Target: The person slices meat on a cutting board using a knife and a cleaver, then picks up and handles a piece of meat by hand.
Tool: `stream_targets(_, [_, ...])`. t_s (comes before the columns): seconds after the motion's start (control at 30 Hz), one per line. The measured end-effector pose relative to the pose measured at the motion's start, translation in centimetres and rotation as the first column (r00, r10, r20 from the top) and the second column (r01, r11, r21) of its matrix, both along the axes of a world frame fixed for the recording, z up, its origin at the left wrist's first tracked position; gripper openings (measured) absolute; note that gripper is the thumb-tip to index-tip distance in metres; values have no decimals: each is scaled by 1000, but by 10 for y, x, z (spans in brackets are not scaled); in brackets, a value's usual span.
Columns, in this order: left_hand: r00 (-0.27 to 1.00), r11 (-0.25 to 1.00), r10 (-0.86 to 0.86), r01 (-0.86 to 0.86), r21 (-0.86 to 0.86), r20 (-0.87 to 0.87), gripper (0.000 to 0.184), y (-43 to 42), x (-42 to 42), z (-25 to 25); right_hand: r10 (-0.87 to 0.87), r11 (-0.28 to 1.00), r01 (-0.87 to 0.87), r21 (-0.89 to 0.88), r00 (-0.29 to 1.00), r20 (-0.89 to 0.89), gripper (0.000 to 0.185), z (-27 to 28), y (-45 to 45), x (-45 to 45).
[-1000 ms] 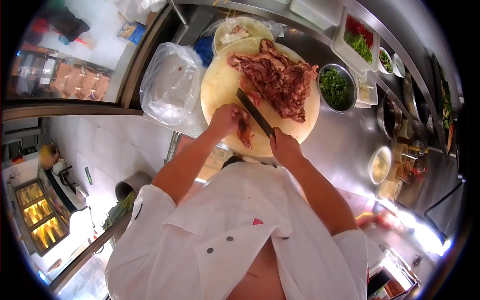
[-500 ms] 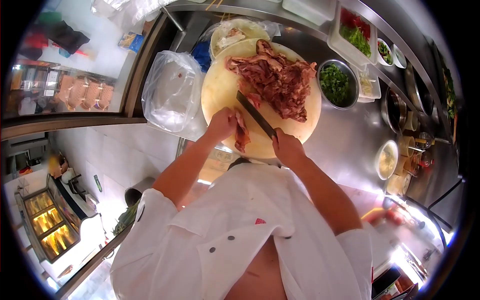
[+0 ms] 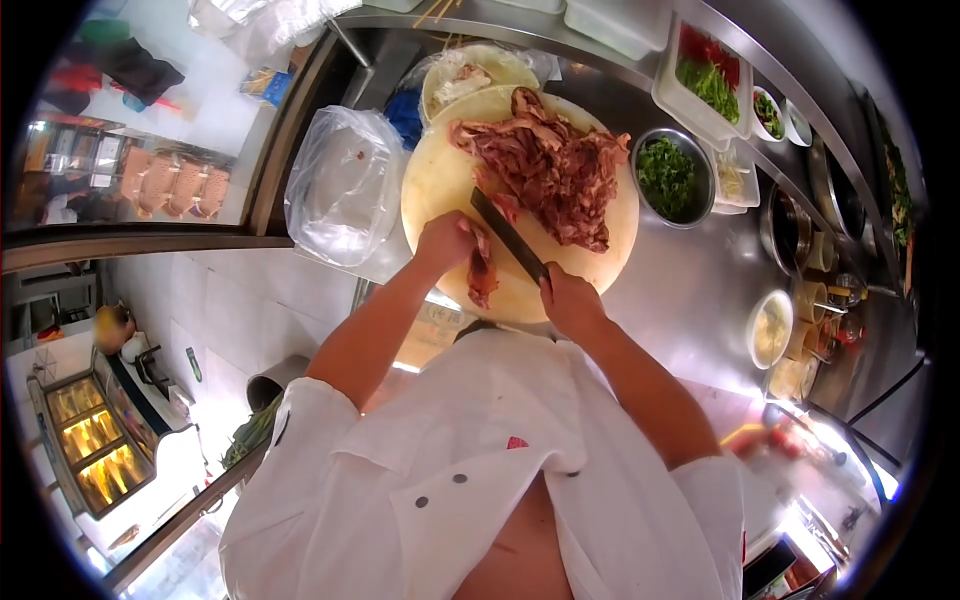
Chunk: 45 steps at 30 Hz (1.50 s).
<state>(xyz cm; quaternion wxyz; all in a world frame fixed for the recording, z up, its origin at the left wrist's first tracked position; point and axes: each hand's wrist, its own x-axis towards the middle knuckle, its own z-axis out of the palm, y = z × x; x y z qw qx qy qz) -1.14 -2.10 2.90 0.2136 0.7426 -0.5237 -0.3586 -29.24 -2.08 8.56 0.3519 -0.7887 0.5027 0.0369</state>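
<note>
My right hand grips the handle of a cleaver, its dark blade slanting up and left over a round cutting board. Closed on a strip of meat, my left hand rests at the board's near left side, just left of the blade. The strip hangs down from my fingers along the board. Beyond the blade lies a large pile of dark red meat. A small reddish piece sits by the blade's tip, between it and the pile.
A plastic-lined container stands left of the board. To the right are a steel bowl of chopped greens and a white bowl. Behind the board is a smaller round board. A tub of cut vegetables stands at upper right.
The cleaver and both my hands have barely shifted, staying beside the meat strip. The whole view has moved slightly.
</note>
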Motion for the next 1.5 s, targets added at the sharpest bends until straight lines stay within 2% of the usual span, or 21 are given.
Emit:
stream_targets(0.13, [1000, 999, -10, 9, -43, -23, 14, 3, 2, 14, -2, 1000, 2, 7, 1000, 3, 23, 1, -1, 0])
stream_targets(0.23, [994, 993, 110, -110, 45, 12, 16, -4, 28, -12, -6, 1000, 6, 10, 1000, 8, 23, 2, -1, 0])
stream_targets(0.33, [985, 974, 165, -155, -163, 49, 18, -28, 55, -2, -8, 1000, 8, 15, 1000, 16, 22, 2, -2, 0])
stream_targets(0.4, [968, 914, 203, -135, -382, 145, 20, -65, 74, 13, -6, 1000, 6, 10, 1000, 18, 22, 1, -1, -1])
stream_targets(0.47, [954, 859, 298, -287, -423, -42, 19, -105, 80, 50, 0, 1000, 0, -1, 1000, 5, 22, 1, -1, -1])
stream_targets(0.57, [983, 880, 184, -161, -448, 7, 16, -142, 116, 20, -1, 1000, 1, 2, 1000, -1, 23, 2, 3, 0])
stream_targets(0.63, [957, 918, 32, 86, -387, 289, 15, -128, 107, 26, -2, 1000, 2, 2, 1000, -11, 23, 3, -2, 2])
stream_targets(0.67, [905, 922, -56, 208, -325, 421, 14, -112, 98, 30, -5, 1000, 5, 8, 1000, -25, 23, 3, -1, 2])
stream_targets(0.73, [943, 965, -179, 224, -135, 281, 12, -58, 49, 46, -12, 999, 13, 30, 999, -30, 23, 2, 2, 2])
stream_targets(0.77, [973, 974, -167, 188, -130, 157, 10, -29, 19, 54, -18, 999, 19, 38, 1000, -23, 24, 3, 2, 3])
stream_targets(0.8, [918, 910, -315, 364, -197, 241, 10, -5, 6, 40, -23, 999, 24, 45, 1000, -17, 24, 4, 2, 2])
stream_targets(0.83, [936, 899, -320, 348, -266, 147, 12, 10, -11, 40, -25, 999, 25, 38, 1000, -12, 24, 4, 2, 2])
stream_targets(0.87, [954, 810, -212, 294, -508, 214, 14, 23, -27, 35, -25, 999, 25, 29, 1000, -8, 24, 4, 2, 2])
stream_targets(1.03, [924, 821, -198, 339, -459, 328, 13, 34, -24, 12, -13, 999, 14, 32, 1000, -24, 25, 5, 1, 2])
stream_targets(1.13, [941, 878, -205, 298, -375, 268, 9, 43, -20, 10, -4, 1000, 4, 15, 1000, -9, 24, 4, 1, 2])
stream_targets(1.23, [978, 885, -157, 201, -419, 136, 13, 33, -13, 10, -9, 1000, 9, 22, 1000, -21, 23, 4, 0, 3])
stream_targets(1.33, [972, 917, -52, 138, -373, 231, 15, 14, -14, 6, -7, 1000, 8, 14, 1000, -20, 22, 6, 3, 3])
stream_targets(1.43, [921, 941, -158, 250, -227, 356, 12, 0, -22, 28, -13, 1000, 13, 14, 1000, -24, 22, 9, 2, 5])
stream_targets(1.5, [935, 970, -40, 120, -210, 351, 13, -5, -23, -1, -27, 999, 28, 22, 999, -25, 22, 9, 2, 5])
